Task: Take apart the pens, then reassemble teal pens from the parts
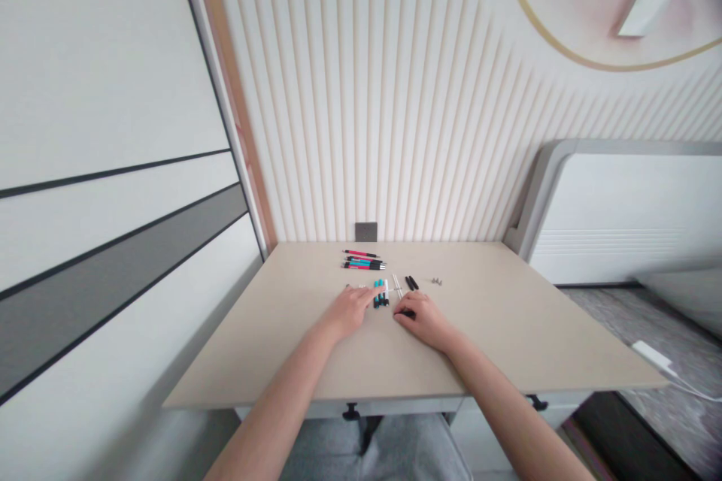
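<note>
My left hand (350, 310) rests on the table with its index finger stretched over a short row of teal and white pen barrels (377, 297) with black ends. The fingertip is at the white one; whether it presses on it I cannot tell. My right hand (420, 318) is curled on the table, thumb and fingers closed around a black pen part (404, 313), mostly covered. Just beyond it lie thin white refills (396, 283) and two black pen grips (412, 283). Small metal tips (436, 282) sit further right. Tiny pale pieces (362, 286) are partly hidden behind my left hand.
Several red, teal and black pens (364, 263) lie side by side near the back of the beige table (271, 361). A dark socket (366, 231) is on the ribbed wall behind. A white cabinet stands left, a bed right. Drawer handles (350, 412) show under the front edge.
</note>
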The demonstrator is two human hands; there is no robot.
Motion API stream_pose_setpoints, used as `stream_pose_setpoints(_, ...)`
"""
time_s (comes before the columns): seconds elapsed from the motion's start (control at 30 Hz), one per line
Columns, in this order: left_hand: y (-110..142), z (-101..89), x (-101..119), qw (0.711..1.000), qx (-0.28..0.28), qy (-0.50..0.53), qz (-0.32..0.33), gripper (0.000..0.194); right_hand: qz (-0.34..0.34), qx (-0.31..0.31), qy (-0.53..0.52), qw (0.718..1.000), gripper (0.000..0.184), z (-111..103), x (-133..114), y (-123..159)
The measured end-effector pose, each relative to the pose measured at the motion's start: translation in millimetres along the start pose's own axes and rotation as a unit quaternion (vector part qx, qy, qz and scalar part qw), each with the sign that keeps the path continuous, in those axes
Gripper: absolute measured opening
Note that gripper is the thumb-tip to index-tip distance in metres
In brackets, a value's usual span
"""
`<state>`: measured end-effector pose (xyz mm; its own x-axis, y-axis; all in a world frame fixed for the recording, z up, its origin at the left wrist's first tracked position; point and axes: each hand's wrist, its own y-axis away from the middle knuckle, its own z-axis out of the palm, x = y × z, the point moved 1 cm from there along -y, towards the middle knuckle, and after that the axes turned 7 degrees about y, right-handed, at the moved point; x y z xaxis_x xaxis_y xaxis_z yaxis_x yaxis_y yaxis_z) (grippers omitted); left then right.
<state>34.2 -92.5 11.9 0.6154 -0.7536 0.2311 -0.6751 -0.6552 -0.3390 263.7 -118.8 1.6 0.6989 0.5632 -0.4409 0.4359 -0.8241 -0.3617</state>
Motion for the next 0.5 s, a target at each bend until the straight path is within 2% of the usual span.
stream_pose_setpoints(0.1, 0, 1.1, 1, 1.0, -0.003, 0.009, -0.004, 0.046, 0.018, 0.01, 0.002, 1.0, 0.014, 1, 3, 0)
stream_pose_setpoints(0.27, 0, 4.4, 2, 1.0, -0.004, 0.008, 0.008, 0.041, 0.057, 0.097, -0.041, 0.993, 0.027, 0, 8, -2)
stream_pose_setpoints(0.5, 0, 4.7, 5, 0.999, -0.023, 0.001, 0.043, 0.044, -0.01, 0.071, -0.044, 0.996, 0.022, 0, -3, -3)
